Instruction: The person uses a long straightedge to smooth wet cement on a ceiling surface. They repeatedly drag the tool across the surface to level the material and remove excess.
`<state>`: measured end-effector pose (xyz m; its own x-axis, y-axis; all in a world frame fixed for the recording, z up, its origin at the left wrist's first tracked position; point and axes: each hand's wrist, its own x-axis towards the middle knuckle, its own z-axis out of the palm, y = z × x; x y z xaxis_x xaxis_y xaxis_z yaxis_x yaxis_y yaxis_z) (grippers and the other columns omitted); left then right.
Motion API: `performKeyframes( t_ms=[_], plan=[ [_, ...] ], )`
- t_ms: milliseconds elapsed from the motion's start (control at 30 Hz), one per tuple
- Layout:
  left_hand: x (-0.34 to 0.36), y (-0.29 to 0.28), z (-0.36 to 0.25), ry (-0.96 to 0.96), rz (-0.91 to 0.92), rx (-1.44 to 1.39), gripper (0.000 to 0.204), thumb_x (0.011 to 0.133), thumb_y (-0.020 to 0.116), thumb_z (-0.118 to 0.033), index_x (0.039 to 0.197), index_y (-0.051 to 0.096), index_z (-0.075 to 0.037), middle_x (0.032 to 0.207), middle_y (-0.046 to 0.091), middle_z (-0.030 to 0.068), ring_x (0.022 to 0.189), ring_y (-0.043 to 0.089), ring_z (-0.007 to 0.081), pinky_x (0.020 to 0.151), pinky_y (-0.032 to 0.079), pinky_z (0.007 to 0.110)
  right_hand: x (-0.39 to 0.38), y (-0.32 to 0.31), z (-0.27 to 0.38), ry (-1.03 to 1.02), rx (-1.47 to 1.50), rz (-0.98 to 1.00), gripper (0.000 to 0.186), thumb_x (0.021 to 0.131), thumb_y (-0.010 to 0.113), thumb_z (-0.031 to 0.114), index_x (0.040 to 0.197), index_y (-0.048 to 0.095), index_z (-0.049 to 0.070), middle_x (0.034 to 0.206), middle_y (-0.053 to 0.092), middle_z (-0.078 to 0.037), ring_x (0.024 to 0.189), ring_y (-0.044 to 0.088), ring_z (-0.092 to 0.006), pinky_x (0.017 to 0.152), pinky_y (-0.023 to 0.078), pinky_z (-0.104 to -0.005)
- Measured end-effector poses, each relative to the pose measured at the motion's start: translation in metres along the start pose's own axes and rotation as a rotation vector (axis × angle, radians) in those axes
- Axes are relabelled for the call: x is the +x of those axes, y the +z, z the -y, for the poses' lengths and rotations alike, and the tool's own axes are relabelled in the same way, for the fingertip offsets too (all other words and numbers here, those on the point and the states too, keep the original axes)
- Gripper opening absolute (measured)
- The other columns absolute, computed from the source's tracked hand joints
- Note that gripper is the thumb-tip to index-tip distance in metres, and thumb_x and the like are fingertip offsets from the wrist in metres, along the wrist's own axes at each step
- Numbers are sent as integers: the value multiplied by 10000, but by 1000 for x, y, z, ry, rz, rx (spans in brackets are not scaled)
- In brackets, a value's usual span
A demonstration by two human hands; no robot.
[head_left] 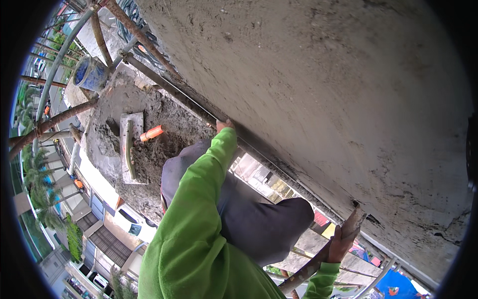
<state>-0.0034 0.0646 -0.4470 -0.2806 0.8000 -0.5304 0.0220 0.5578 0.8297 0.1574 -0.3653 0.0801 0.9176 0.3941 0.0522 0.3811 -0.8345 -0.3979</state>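
My left hand (225, 125), at the end of a green sleeve, is closed at a long thin straight edge (196, 105) running along the foot of the grey plastered wall (318, 89). Lower right, my right hand (340, 245) wraps round a brown pole (307, 269), whose upper part reaches a dark hole in the wall. To the left of my left arm, a plastering float (130, 149) with a long handle lies on a heap of wet mortar (107, 112). An orange handle (152, 133) sticks out of the mortar beside it; its blade is hidden.
Scaffold poles (59, 119) cross at the left, near a blue-stained bucket (90, 74). Coiled rope (130, 20) lies at the top. Far below, past the platform's edge, are a white car (133, 224), roofs and palms. A gap beside the wall shows a blue tarp (398, 285).
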Motion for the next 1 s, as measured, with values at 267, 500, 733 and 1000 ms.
performKeyframes(
  t_ms=[267,500,733,1000],
  plan=[
    [-175,9,-142,-558,-44,-856,297,812,424,-382,907,507,-113,799,519,45,637,468,191,562,425,304,-16,-2,-9,49,72,-69,698,739,609,136,1262,205,-89,933,522,-219,599,538,-209,466,445,-287],
    [-243,5,-131,-58,31,-414,302,810,460,-316,999,469,-80,823,530,76,657,473,181,576,411,280,-7,2,-4,51,126,-32,705,735,612,129,1263,201,-89,912,523,-208,601,537,-203,487,449,-291],
    [-302,13,-122,292,60,-225,354,808,496,-250,1091,431,-47,846,541,108,677,478,172,590,396,257,-6,4,-9,-48,43,-84,697,736,611,127,1263,204,-80,932,521,-201,591,527,-186,452,439,-274],
    [-178,-14,-139,-271,97,226,524,757,590,-139,1171,368,91,1063,518,245,967,524,294,799,424,367,-12,0,0,179,166,-13,692,734,604,121,1258,204,-88,979,506,-210,689,497,-215,553,400,-286]
  ],
)
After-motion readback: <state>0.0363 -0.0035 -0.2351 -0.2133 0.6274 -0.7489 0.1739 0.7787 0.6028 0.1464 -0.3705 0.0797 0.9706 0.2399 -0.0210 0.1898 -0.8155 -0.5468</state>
